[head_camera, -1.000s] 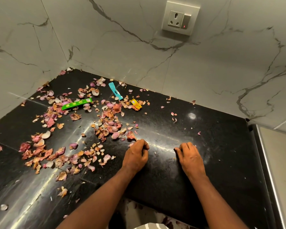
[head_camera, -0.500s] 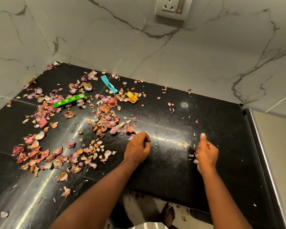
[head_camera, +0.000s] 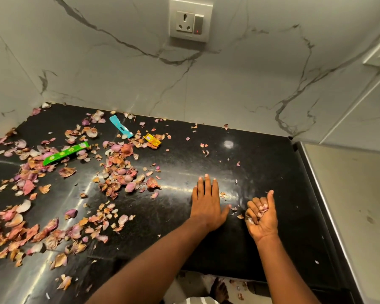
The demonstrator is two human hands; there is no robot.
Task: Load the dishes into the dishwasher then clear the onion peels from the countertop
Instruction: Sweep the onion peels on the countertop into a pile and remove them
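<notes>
Papery pink-and-orange onion peels (head_camera: pixel 116 172), likely featherlight, brittle and best swept together, litter the glossy black stone surface (head_camera: pixel 261 172) toward nine o'clock; the left hand (head_camera: pixel 206 205) lies flat and empty, while the right hand (head_camera: pixel 261 218) cups a few scraps.

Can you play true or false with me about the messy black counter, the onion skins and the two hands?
1. The left hand lies flat on the black countertop with straight fingers. True.
2. The right hand is empty. False: its curled fingers hold a few onion peels.
3. Most onion peels lie on the left part of the countertop. True.
4. The green wrapper is in the left hand. False: it lies among the peels, far from both hands.
5. A blue wrapper lies near the back wall. True.
6. A plug is in the wall socket. False: the socket has nothing plugged in.
</notes>
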